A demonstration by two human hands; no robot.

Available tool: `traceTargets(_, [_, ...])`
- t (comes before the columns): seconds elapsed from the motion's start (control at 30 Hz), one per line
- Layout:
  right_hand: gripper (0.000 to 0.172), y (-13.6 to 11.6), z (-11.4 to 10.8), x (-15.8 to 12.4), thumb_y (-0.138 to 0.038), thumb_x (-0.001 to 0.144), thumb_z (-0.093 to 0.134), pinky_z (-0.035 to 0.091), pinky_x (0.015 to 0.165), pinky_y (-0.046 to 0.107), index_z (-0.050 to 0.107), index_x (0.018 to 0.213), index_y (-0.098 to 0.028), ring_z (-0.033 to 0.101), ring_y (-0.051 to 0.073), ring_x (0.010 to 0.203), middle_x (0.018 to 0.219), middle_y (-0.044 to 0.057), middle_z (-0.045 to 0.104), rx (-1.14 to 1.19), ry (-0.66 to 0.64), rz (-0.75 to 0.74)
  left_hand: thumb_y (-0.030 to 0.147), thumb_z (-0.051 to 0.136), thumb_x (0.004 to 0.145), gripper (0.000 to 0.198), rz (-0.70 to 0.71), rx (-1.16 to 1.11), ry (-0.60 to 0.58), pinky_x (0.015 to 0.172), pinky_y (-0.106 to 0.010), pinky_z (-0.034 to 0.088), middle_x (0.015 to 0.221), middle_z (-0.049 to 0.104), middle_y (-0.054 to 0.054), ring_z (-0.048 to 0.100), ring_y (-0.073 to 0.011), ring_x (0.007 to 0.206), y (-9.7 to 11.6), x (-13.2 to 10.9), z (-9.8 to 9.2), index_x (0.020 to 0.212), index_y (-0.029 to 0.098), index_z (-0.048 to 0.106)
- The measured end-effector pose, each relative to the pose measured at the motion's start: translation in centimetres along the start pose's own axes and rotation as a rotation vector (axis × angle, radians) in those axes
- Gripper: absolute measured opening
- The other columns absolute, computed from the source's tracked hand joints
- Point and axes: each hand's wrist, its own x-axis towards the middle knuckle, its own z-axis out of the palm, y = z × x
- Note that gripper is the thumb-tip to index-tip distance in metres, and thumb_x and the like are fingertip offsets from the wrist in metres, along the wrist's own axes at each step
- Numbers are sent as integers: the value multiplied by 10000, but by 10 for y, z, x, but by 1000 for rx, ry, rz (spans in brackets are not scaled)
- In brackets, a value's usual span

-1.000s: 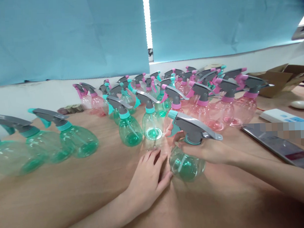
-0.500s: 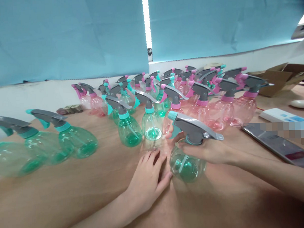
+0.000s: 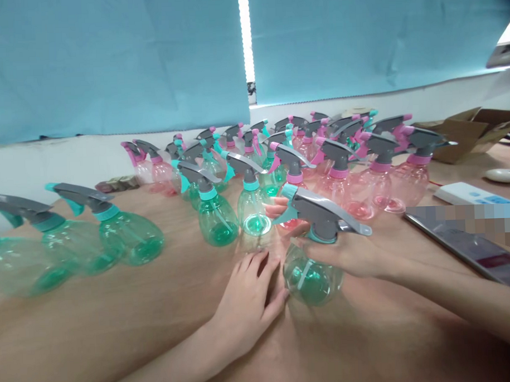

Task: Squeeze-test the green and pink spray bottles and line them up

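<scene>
Bottle gripped in my right hand, left hand flat beside it

My right hand (image 3: 345, 254) is closed around the neck of a green spray bottle (image 3: 309, 279), just under its grey trigger head. Two of my fingertips (image 3: 276, 208) reach forward under the teal nozzle at the front of the head. The bottle sits in the middle of the counter (image 3: 117, 329), close in front of me, leaning slightly. Its round base is down at the counter surface, though I cannot tell whether it rests there or hangs just above.

My left hand (image 3: 246, 303) lies open and palm down on the counter just left of the bottle, fingers spread toward the far side. My thumb is right against the bottle's lower side. The two hands are close together but do not touch each other.

More green bottles (image 3: 131, 237) stand to my left and just beyond my left hand. A crowd of pink bottles (image 3: 380, 178) stands farther back on the right. A cardboard box (image 3: 474, 130) lies open at the far right, with a white box (image 3: 468, 193) nearer to me. A blue curtain (image 3: 108, 62) hangs behind the counter.
</scene>
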Motion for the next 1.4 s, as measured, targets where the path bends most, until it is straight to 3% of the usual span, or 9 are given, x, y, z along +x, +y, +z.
traceTargets(0.2, [397,0,1,1,-163,784,533,589,762,354,629,1150,-284,692,196,807,881,-4,729,-98,42,0,316,550,917,404,11,2,13,994,-514,391,1336,498,-154,446,-329,1223,0,0,0,1283,156,491])
traceTargets(0.4, [382,-7,2,4,-279,819,593,568,872,373,615,1199,-306,689,210,949,1042,4,730,-43,27,-31,326,545,919,399,9,7,15,985,-522,398,1331,505,-150,455,-334,1215,-1,0,1,1281,166,494])
traceTargets(0.77, [431,-4,1,1,-366,788,622,600,744,335,612,1216,-317,697,206,808,999,6,734,-89,60,57,315,549,915,403,6,0,9,983,-521,400,1335,497,-156,448,-336,1219,1,1,0,1283,161,492])
traceTargets(0.9, [435,-2,1,0,-397,774,633,593,773,352,624,1203,-324,694,226,852,1012,12,731,-109,72,70,318,547,915,407,11,0,14,980,-520,405,1325,506,-155,457,-335,1214,0,1,0,1285,158,489])
traceTargets(1.17, [417,-11,3,3,-298,822,608,570,857,348,588,1238,-308,705,207,877,1001,7,736,31,-7,58,319,541,922,389,-1,15,-8,987,-530,393,1341,496,-157,446,-340,1228,2,1,-2,1276,165,495])
traceTargets(1.4, [459,-13,2,3,-169,756,596,580,808,377,589,1192,-314,698,218,852,1000,-2,728,-45,84,23,329,532,923,374,6,4,16,976,-536,402,1329,508,-151,459,-342,1214,2,0,-1,1263,177,507])
